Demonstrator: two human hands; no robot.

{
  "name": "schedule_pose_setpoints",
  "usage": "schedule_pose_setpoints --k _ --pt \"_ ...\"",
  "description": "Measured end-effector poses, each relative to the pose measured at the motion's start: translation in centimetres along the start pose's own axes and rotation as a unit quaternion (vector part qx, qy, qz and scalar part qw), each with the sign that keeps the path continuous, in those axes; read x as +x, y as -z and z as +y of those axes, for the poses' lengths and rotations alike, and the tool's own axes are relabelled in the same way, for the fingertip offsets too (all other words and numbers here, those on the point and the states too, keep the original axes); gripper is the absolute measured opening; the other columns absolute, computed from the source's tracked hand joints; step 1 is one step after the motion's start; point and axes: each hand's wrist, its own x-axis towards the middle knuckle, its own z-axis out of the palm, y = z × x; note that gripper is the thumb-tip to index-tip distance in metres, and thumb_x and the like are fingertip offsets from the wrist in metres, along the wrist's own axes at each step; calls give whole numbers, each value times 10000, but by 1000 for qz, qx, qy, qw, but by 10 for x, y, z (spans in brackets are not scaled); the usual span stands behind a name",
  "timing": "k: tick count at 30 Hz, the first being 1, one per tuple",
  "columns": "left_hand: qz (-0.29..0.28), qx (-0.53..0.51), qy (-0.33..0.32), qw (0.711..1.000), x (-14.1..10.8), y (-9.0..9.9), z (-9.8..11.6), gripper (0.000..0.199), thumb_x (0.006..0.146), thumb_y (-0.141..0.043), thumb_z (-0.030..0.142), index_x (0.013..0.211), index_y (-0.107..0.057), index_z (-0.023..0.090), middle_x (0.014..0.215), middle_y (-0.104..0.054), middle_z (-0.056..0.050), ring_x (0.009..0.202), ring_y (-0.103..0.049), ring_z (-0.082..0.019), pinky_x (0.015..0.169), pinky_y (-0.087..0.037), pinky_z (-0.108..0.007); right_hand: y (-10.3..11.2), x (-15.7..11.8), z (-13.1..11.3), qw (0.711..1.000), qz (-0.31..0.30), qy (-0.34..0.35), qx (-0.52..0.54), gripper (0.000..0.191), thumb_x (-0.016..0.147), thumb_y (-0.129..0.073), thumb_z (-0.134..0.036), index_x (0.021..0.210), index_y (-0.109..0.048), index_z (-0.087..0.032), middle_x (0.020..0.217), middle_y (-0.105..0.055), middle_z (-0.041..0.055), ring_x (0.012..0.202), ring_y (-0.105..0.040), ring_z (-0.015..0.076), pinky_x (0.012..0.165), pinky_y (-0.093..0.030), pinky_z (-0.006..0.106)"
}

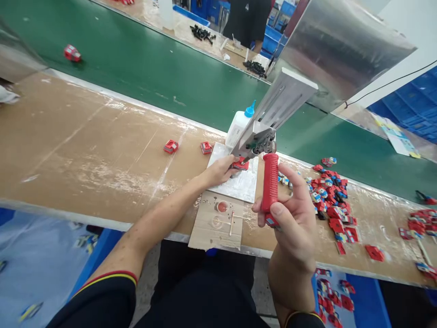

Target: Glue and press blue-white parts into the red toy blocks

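My left hand (pixel 221 171) is closed on a small red plastic part (pixel 241 165), pressing it to the white base plate (pixel 247 184) under the tip of a metal toggle press (pixel 261 139). My right hand (pixel 295 209) grips the press's ribbed red lever handle (pixel 271 180) between thumb and fingers. At the handle's lower end, by my fingertips, shows a red piece with a pale face (pixel 271 221); whether it belongs to the handle I cannot tell. Behind the press stands a white bottle (pixel 237 126) with a blue nozzle.
Two red parts (pixel 170 146) lie left of the plate. Cardboard (pixel 208 232) in front carries a small cup of red liquid (pixel 222 207) and swabs (pixel 232 223). Many red, white and blue pieces (pixel 329 193) are heaped at right. Beyond runs a green conveyor (pixel 136 68); a person (pixel 247 20) stands across it.
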Motion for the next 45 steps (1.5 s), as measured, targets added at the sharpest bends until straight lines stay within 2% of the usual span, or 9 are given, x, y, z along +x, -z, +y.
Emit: schedule_pose_setpoints --k 9,16,21,29,32,36,40,42,45 --pt "2 3 -6 1000 -1 -1 -2 231 963 -720 188 1180 -641 192 1165 -798 -126 1113 -783 -254 958 -635 -393 2 0 26 1000 -8 -29 3 647 915 -818 -485 1431 -473 -305 778 -762 -38 446 -637 136 428 -555 283" --pt "-8 -9 3 1000 -2 -1 -4 223 962 -702 170 1179 -653 190 1192 -801 -122 1150 -781 -252 989 -632 -396 1 12 78 996 17 -89 -18 410 858 -823 -527 1060 -615 -236 815 -805 16 481 -624 110 460 -516 238" --pt "-9 -10 0 1000 -2 -1 -5 199 959 -690 155 1150 -646 185 1179 -805 -128 1145 -786 -253 975 -636 -385 0 22 119 986 87 -127 -62 487 791 -800 -653 735 -596 -215 580 -653 -18 445 -543 100 451 -442 226" --pt "-25 21 13 999 4 11 2 282 941 -695 164 1219 -652 178 1208 -786 -145 1157 -768 -277 1042 -620 -452 30 -31 85 992 82 -76 55 441 885 -732 -650 833 -612 -228 709 -601 -19 523 -572 118 467 -438 234" --pt "1 41 4 999 -8 43 28 455 893 -764 189 1332 -644 214 1402 -703 -157 1344 -670 -325 1154 -554 -527 50 -52 66 988 118 -5 98 374 809 -851 -521 994 -644 -270 934 -636 13 745 -686 166 540 -531 249" --pt "157 18 -28 987 -69 76 112 585 939 -771 251 1489 -577 307 1490 -643 -110 1377 -634 -288 1081 -599 -437 49 -84 52 995 71 49 41 283 949 -761 -299 1202 -639 -334 1128 -652 44 1034 -749 210 740 -654 311" --pt "87 -124 30 988 -147 42 196 593 1002 -706 502 1521 -583 241 1406 -702 -149 1281 -701 -289 1019 -635 -388 7 -101 61 986 -66 140 -63 450 1026 -697 -274 1442 -541 -346 1168 -761 72 1057 -783 220 832 -679 347" --pt "110 -156 103 976 -171 13 210 450 1037 -666 480 1437 -665 272 1369 -742 -125 1275 -724 -274 1048 -631 -376 -14 -102 71 960 -84 224 -148 528 977 -774 -270 1457 -562 -328 1117 -810 68 1068 -779 243 904 -670 384" --pt "203 -195 198 939 -188 -16 201 260 1037 -688 406 1251 -775 287 1195 -816 -90 1120 -794 -239 960 -670 -341 -26 -99 85 917 -79 293 -260 609 918 -841 -272 1477 -599 -302 1129 -824 88 1049 -761 267 928 -650 408"
